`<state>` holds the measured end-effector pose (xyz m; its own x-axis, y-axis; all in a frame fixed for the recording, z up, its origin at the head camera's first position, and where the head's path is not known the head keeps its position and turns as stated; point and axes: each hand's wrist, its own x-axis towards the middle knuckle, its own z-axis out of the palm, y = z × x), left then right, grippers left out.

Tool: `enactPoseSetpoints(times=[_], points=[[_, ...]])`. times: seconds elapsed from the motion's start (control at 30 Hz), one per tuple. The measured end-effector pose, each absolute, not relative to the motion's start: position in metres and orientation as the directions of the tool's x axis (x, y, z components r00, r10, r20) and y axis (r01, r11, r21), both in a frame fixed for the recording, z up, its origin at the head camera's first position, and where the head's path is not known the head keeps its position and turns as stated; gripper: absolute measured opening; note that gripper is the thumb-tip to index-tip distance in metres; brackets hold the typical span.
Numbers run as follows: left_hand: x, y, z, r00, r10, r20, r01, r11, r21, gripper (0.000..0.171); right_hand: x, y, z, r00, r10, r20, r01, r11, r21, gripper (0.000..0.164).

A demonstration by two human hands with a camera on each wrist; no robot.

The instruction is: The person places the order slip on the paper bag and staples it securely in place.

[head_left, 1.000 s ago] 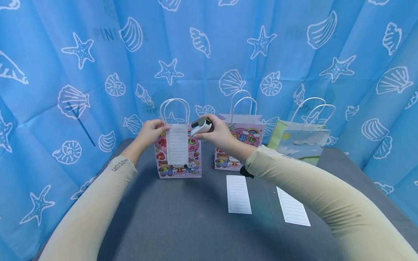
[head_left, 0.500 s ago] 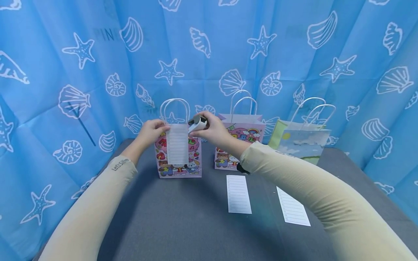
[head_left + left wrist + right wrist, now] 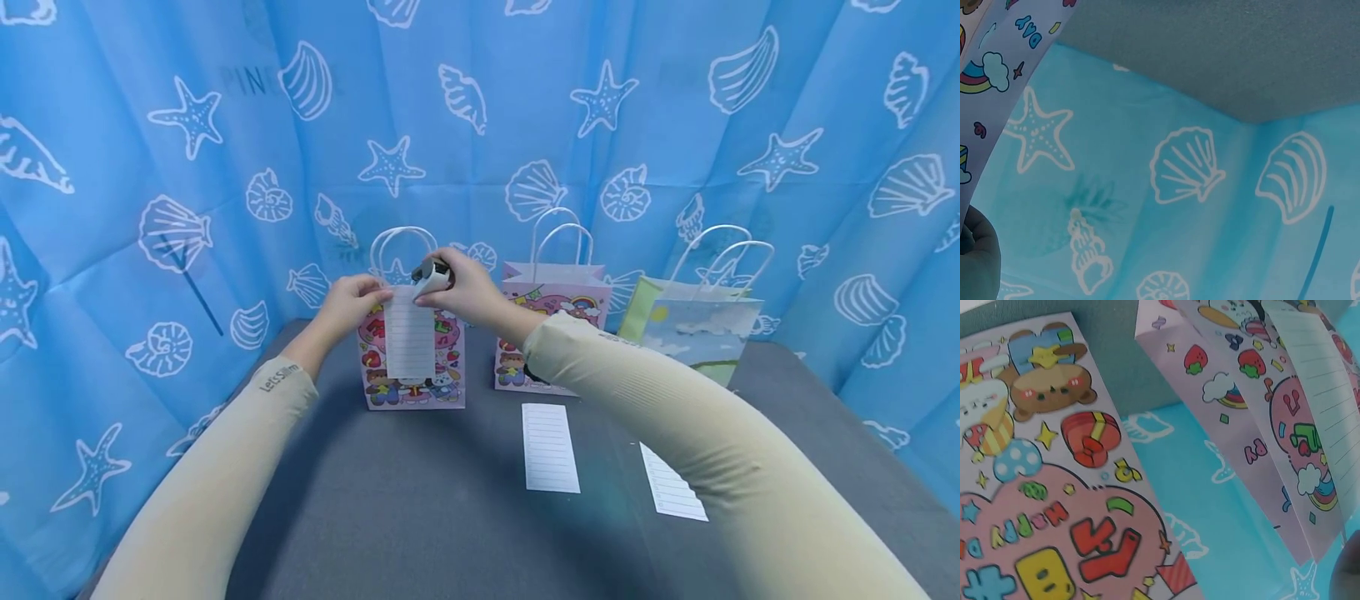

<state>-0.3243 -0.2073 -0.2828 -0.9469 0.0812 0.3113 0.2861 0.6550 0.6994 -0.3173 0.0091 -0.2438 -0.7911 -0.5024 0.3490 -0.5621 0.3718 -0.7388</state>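
Note:
A white lined paper slip [image 3: 410, 342] hangs against the front of the left pink cartoon gift bag [image 3: 377, 371]. With thumb and fingers my left hand [image 3: 351, 302] pinches the slip's upper left corner at the bag's top edge. In my right hand [image 3: 474, 292] is a small white and dark stapler [image 3: 432, 280], its nose at the slip's upper right corner. Whether its jaws press on the paper cannot be seen. The right wrist view shows the slip [image 3: 1325, 387] lying along the bag [image 3: 1254, 381]. Only part of my left hand [image 3: 982, 256] shows in the left wrist view.
A second pink gift bag [image 3: 517, 367] stands behind my right forearm. Right of it is a landscape-print bag [image 3: 697, 329] with white handles. Two more lined slips [image 3: 551, 447] lie on the grey table [image 3: 420, 517]. A blue shell-print curtain [image 3: 480, 125] hangs behind.
My right hand has moved left with the stapler, from beside the slip to its upper right corner. The left hand, slip and bag have stayed put.

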Motion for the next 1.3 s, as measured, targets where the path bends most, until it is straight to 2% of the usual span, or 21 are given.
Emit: enactPoseSetpoints(times=[0.3, 0.63, 0.93, 1.3], points=[[-0.323, -0.207, -0.283, -0.948, 0.084, 0.308, 0.285, 0.657, 0.698, 0.026, -0.326, -0.012, -0.235, -0.792, -0.526, 0.308, -0.588, 0.524, -0.616, 0.056], [-0.323, -0.205, -0.284, -0.951, 0.079, 0.299, 0.276, 0.656, 0.703, 0.027, -0.338, -0.026, -0.224, -0.79, -0.581, 0.194, -0.587, 0.628, -0.511, 0.052], [-0.323, -0.205, -0.283, -0.943, 0.101, 0.317, 0.303, 0.653, 0.694, 0.024, -0.342, -0.028, -0.219, -0.768, -0.637, 0.07, -0.57, 0.63, -0.528, 0.061], [-0.321, -0.206, -0.284, -0.954, 0.107, 0.279, 0.282, 0.633, 0.721, 0.03, -0.344, -0.038, -0.22, -0.786, -0.618, 0.032, -0.548, 0.672, -0.498, 0.069]])
